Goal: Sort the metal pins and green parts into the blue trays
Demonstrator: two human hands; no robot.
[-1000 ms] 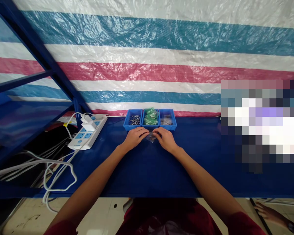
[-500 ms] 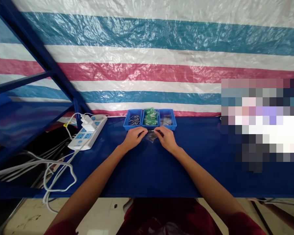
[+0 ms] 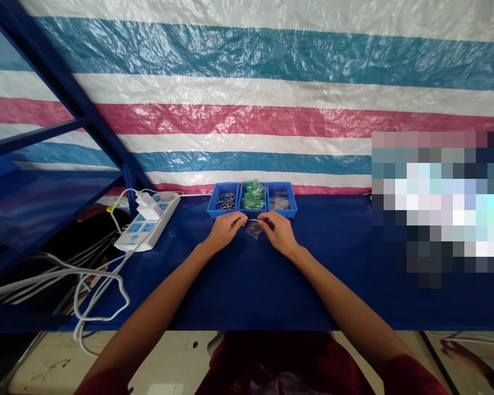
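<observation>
My left hand (image 3: 226, 229) and my right hand (image 3: 281, 232) pinch opposite ends of a thin, silvery metal piece (image 3: 252, 220), held level between the fingertips. It is too small to tell its exact kind. Just below it, a small clear plastic bag (image 3: 254, 229) with dark contents lies on the blue table (image 3: 247, 291). Right beyond my hands stand three blue bins in a row. The left bin (image 3: 209, 208) has loose metal pieces (image 3: 226, 201), the middle one green packets (image 3: 253, 195), and the right one clear packets (image 3: 279, 201).
A white power strip (image 3: 148, 222) with a plugged-in adapter stands on the left, its white cables (image 3: 125, 299) looping over the table edge. A blue metal frame (image 3: 102, 140) rises beside it. Another person's hand (image 3: 461, 354) shows at the lower right. A blurred patch covers the right side.
My hands keep nearly the same place, both still on the thin metal piece. The other person's hand at the lower right has shifted lower.
</observation>
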